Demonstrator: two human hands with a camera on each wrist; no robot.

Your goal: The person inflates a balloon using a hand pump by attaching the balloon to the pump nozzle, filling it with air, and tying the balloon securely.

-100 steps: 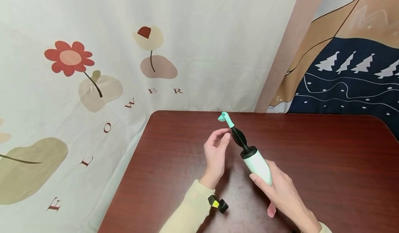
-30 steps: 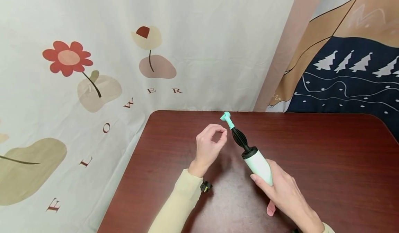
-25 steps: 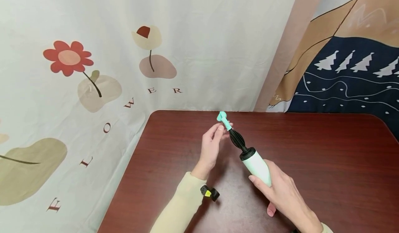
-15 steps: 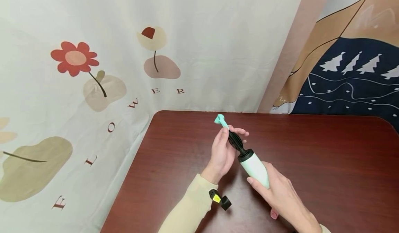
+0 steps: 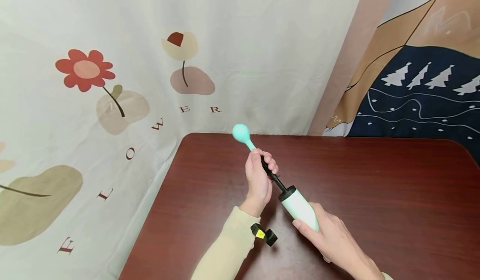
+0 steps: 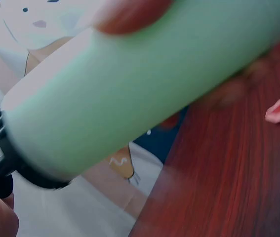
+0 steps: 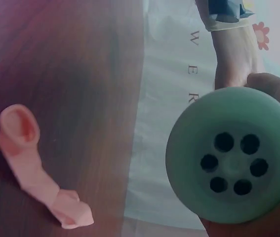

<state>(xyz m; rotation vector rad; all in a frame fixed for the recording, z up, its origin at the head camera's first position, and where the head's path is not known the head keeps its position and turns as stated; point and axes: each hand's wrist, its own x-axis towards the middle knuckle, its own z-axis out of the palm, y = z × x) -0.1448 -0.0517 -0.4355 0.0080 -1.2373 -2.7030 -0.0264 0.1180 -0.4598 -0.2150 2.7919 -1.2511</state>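
Observation:
A balloon pump (image 5: pixel 300 211) with a pale green barrel slants across the middle of the head view. My right hand (image 5: pixel 337 236) grips its barrel near the rear end. The fingers of my left hand (image 5: pixel 258 184) wrap round the black ribbed front part, mostly covering it, with the thumb up by the balloon's neck. A thin black rod shows between that hand and the barrel's collar. On the tip sits a mint green balloon (image 5: pixel 241 133), swollen into a small round bulb. The right wrist view shows the barrel's round end (image 7: pixel 233 163) with several holes.
A limp pink balloon (image 7: pixel 36 168) lies on the dark red-brown table (image 5: pixel 393 196), largely hidden under my right hand in the head view. Printed cloth (image 5: pixel 243 63) hangs behind the table's far edge. A black wrist camera (image 5: pixel 264 234) is strapped at my left sleeve.
My left hand has moved from beside the tip onto the ribbed part and curled round it. The mint balloon has gone from limp to a small bulb. The rod now shows.

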